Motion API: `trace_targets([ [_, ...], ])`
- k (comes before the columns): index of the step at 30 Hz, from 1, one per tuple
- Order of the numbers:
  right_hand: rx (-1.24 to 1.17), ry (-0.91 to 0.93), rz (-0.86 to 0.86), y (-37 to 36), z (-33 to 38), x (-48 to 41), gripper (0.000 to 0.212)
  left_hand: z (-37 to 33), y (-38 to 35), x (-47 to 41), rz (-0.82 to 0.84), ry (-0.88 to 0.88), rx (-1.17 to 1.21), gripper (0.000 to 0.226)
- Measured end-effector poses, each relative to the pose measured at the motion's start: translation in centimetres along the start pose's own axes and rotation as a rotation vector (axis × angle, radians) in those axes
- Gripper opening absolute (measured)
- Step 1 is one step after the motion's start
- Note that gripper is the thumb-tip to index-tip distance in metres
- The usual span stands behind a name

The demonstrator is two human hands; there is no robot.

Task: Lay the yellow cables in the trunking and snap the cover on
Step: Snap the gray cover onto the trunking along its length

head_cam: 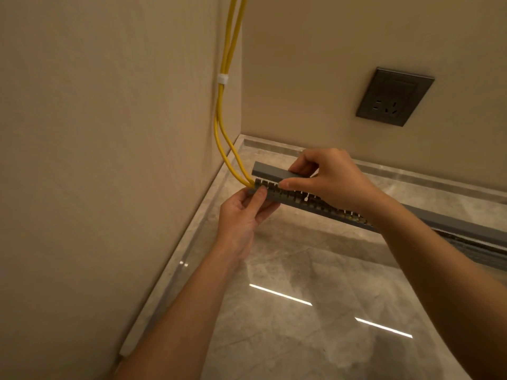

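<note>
Your left hand pinches the near end of the slotted grey trunking from below, thumb pressed on its toothed side wall. Your right hand grips the grey cover from above, fingers curled over its far edge and thumb on the near edge, holding it just over the open channel. At this end the cover sits raised, not yet snapped down; farther right, past your forearm, it looks seated already, though the picture is too dim there to be sure.

The two yellow cables drop down the wall corner, bound by a white clip, then curve into the trunking's left end, right beside your left thumb. A dark wall socket sits well apart on the far wall.

The likely trouble is at that entry. The cables bend sharply where they go in, and if either rides up above the slotted wall as you press, the cover lip will pinch it or refuse to latch. Pressing with the trunking held in the air could also twist it and spring the seated stretch loose.
</note>
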State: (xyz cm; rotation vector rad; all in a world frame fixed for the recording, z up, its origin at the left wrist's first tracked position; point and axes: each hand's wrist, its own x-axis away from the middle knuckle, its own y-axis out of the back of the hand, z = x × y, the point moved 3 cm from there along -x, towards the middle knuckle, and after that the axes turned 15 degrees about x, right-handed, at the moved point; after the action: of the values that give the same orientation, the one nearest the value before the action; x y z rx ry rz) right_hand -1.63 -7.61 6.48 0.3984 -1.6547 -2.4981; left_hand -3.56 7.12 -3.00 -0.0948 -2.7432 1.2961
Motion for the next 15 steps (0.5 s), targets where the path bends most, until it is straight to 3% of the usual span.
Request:
trace_targets([
  [9,0.181,0.036,0.081,-1.0,-0.1,-0.4,0.038,-0.5,-0.3,0.1,0.069,0.032,0.091,0.019],
  [15,0.22,0.049,0.031,-1.0,0.1,0.2,0.03,-0.3,-0.6,0.2,0.034,0.017,0.088,0.019],
])
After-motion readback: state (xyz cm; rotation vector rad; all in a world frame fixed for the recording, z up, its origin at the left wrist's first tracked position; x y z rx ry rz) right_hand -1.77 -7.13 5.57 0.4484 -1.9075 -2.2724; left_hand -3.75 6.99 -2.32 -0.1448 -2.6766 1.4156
